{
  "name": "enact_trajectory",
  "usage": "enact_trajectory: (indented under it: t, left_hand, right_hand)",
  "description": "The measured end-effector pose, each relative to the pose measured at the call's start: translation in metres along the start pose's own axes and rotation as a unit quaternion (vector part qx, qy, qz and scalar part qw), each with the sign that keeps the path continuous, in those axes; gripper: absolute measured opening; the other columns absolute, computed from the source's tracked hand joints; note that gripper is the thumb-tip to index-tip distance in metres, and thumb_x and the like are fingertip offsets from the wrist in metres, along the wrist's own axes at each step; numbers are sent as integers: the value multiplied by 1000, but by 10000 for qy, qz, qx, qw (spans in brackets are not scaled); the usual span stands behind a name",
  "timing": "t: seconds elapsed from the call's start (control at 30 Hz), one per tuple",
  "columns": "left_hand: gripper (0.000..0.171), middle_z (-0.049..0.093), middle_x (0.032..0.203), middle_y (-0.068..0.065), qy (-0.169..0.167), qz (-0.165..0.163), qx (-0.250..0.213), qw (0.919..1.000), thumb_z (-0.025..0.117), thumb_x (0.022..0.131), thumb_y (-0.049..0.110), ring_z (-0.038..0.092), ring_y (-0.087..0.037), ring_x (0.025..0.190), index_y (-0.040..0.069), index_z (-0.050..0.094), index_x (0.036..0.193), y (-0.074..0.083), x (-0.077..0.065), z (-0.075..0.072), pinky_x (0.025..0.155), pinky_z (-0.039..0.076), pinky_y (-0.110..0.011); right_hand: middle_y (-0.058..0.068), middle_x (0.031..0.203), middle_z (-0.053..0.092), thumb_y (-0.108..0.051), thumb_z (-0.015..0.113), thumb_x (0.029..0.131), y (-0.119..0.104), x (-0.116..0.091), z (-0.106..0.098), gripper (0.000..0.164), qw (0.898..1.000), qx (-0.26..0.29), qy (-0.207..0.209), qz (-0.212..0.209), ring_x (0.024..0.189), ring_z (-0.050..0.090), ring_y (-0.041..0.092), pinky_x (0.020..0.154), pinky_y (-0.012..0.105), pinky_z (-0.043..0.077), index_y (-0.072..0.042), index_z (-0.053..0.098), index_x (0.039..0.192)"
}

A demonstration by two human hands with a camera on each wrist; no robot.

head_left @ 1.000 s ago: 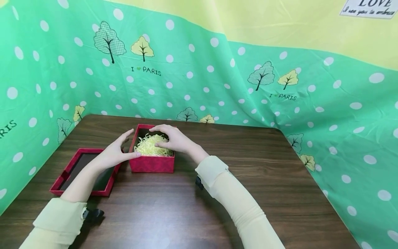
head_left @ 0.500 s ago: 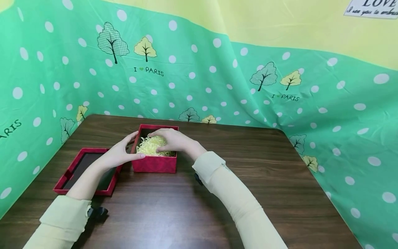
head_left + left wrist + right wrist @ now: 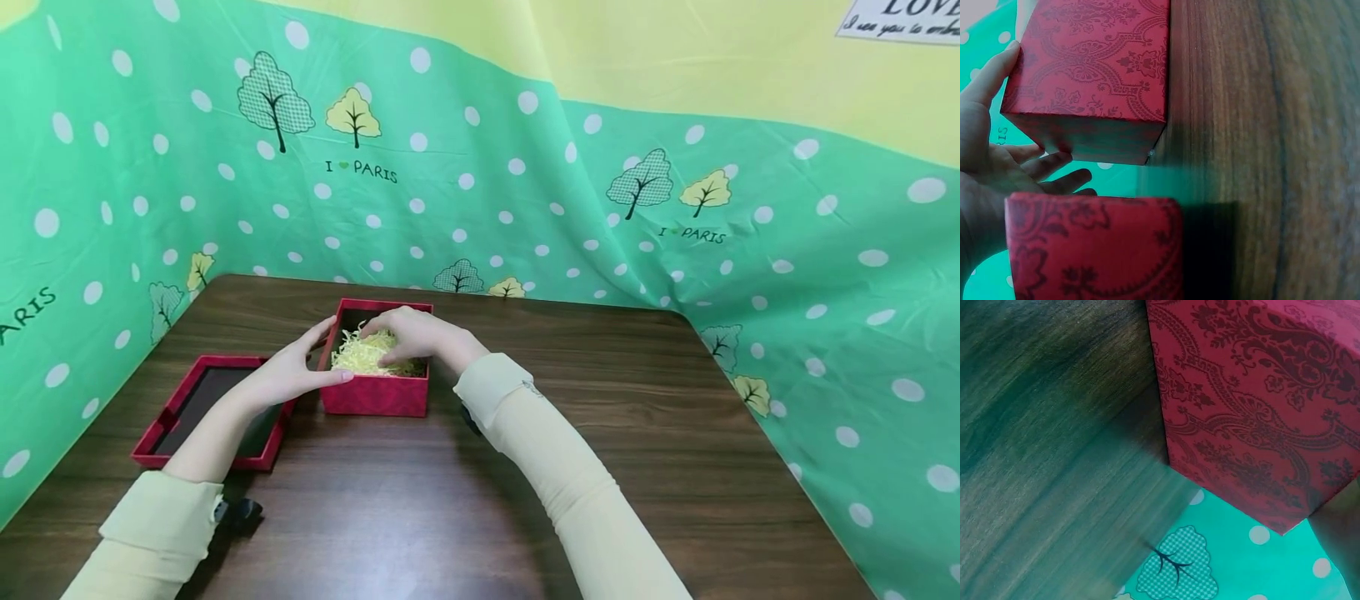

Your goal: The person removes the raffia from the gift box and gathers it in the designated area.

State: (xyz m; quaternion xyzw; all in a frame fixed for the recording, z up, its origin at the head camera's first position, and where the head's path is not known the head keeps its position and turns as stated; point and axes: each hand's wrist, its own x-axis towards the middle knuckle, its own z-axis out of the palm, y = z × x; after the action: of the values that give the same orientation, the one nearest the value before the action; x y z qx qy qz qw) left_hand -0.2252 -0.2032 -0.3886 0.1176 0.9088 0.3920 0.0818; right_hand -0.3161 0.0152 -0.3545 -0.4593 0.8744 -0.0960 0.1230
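On the desk (image 3: 615, 392), the red box (image 3: 375, 397) holds shredded paper (image 3: 360, 357) just under the right hand (image 3: 422, 333), its curved fingers reaching inside, any grip unclear; the left hand (image 3: 281, 377), loosely spread, touches the box's near left corner.

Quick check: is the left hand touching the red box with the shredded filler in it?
Touching. The left wrist view shows the left hand with its thumb tip against the edge of the red box.
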Motion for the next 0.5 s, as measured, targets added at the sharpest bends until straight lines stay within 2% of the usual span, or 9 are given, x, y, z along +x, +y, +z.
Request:
enact_trajectory:
  t: [0.2,0.5]
  left_hand:
    - [99,19,154,-20,28,-11,-28,10000,67,81,53,26,-43,137,25,6,153,-1,0,1,97,35,-65]
    - [102,16,155,-21,-14,-3,-87,10000,68,80,53,23,-44,137,22,5,153,1,-1,1,98,33,-65]
  right_hand:
    - [-8,128,59,-23,76,80,3,5,2,47,9999,92,-51,-54,118,52,7,96,21,42,-21,62,125]
    - [-10,114,65,-20,73,83,3,5,4,27,9998,165,44,-48,105,58,4,83,18,46,-23,69,110]
